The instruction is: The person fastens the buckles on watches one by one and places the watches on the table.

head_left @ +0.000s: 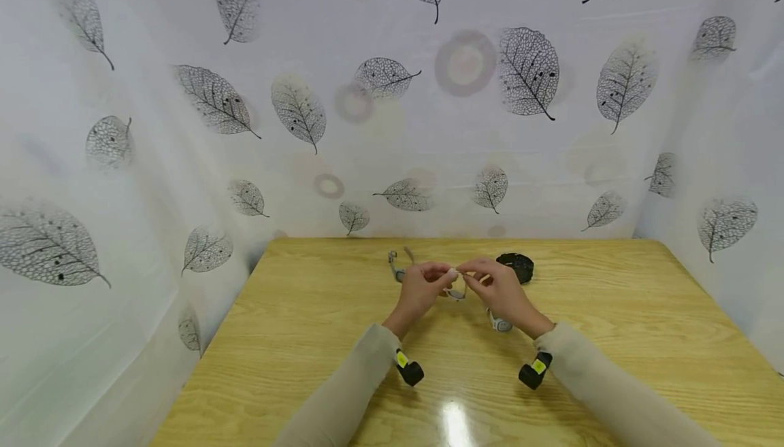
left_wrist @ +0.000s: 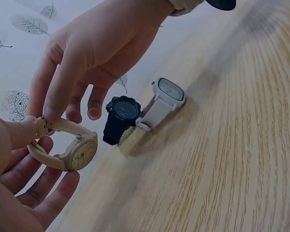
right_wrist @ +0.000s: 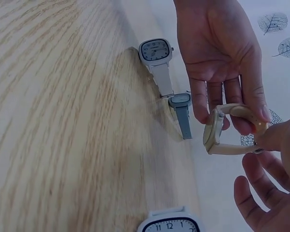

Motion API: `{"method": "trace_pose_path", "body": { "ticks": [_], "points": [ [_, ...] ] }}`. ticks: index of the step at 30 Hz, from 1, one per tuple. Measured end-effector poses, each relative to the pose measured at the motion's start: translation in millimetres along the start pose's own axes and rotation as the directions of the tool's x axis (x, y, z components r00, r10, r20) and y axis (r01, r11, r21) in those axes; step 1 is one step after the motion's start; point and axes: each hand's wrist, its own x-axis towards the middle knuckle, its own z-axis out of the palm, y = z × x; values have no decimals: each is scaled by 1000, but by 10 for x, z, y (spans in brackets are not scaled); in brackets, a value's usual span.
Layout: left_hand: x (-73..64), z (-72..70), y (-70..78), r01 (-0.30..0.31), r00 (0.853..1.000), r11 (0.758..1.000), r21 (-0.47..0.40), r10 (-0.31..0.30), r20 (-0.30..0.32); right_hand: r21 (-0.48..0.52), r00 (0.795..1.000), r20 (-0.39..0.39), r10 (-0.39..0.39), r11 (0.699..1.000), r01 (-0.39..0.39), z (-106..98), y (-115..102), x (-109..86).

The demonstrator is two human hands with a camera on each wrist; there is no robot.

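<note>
Between both hands hangs a cream wristwatch (head_left: 456, 294) with a round dial, its strap bent into a loop with the ends meeting at the buckle. My left hand (head_left: 421, 292) pinches the strap by the buckle, thumb on top, as the left wrist view shows, with other fingers spread under the watch (left_wrist: 82, 154). Thumb and forefinger of my right hand (head_left: 499, 294) pinch the strap right beside that spot. In the right wrist view, the watch (right_wrist: 213, 129) is seen side-on, and fingertips partly hide the buckle.
On the wooden table (head_left: 318, 324), a black digital watch (left_wrist: 123, 113) lies beyond the right hand. A white square-faced watch (head_left: 501, 324) is near the right wrist. Past the left hand lie another white watch (right_wrist: 155, 50) and a blue-grey one (right_wrist: 182, 118). A leaf-patterned curtain (head_left: 416, 127) stands behind.
</note>
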Motion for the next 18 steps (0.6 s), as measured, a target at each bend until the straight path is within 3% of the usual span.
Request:
{"method": "trace_pose_path", "body": {
  "ticks": [9,18],
  "points": [
    [-19,5,6,-3,1000,1000,-14,4,11,-17,999,-16,-34,999,34,27,-5,-7],
    [-14,-11,2,13,1000,999,-34,-13,-1,3,1000,-22,-4,1000,4,24,9,-41]
  ]
}}
